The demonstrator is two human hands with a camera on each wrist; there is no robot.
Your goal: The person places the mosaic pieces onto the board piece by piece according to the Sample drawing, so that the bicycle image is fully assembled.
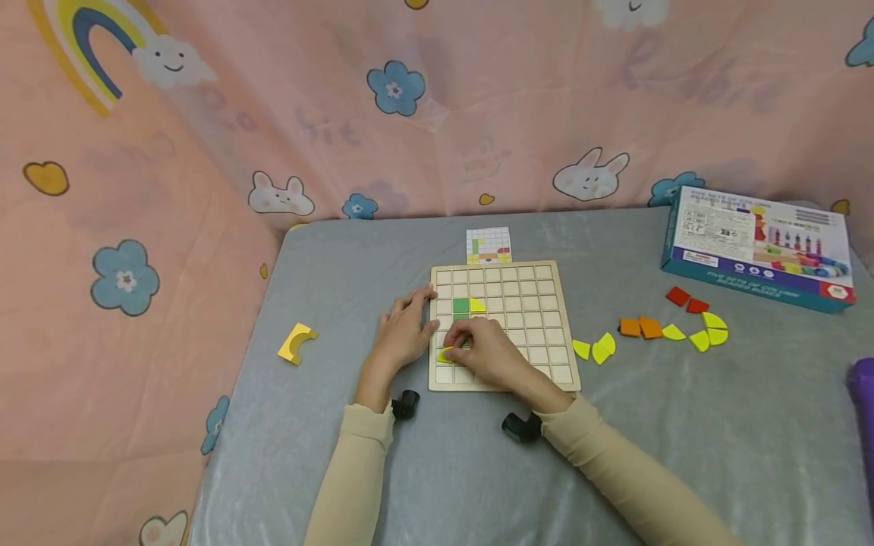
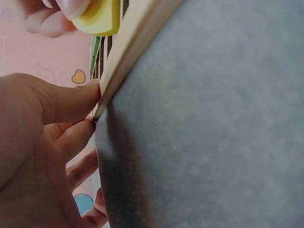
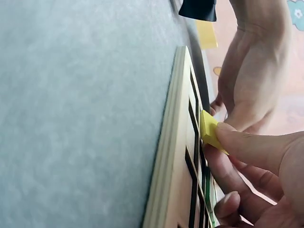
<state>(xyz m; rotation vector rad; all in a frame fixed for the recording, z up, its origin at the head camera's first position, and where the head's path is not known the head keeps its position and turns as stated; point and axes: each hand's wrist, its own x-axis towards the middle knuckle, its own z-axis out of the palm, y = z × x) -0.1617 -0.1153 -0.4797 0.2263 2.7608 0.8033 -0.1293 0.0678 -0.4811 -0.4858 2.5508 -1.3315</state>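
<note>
A wooden grid board (image 1: 545, 355) lies on the grey cloth. My left hand (image 1: 403, 330) rests at its left side, thumb and fingertips touching the edge with the fingers fairly straight. Over the lower left squares, my right hand (image 1: 488, 353) pinches a yellow quarter-circle block (image 3: 209, 128) between thumb and finger. A green square block (image 1: 460, 305) and another yellow quarter-circle block (image 1: 477, 305) sit side by side in the upper left part of the grid. More green shows just below, partly hidden by the right hand.
A small pattern card (image 1: 488, 244) touches the board's far edge. Yellow blocks (image 1: 604, 349), orange blocks (image 1: 630, 327) and red blocks (image 1: 677, 296) lie at right, before a box (image 1: 758, 246). A yellow arch block (image 1: 297, 343) lies at left. A purple object (image 1: 863, 402) stands at the right edge.
</note>
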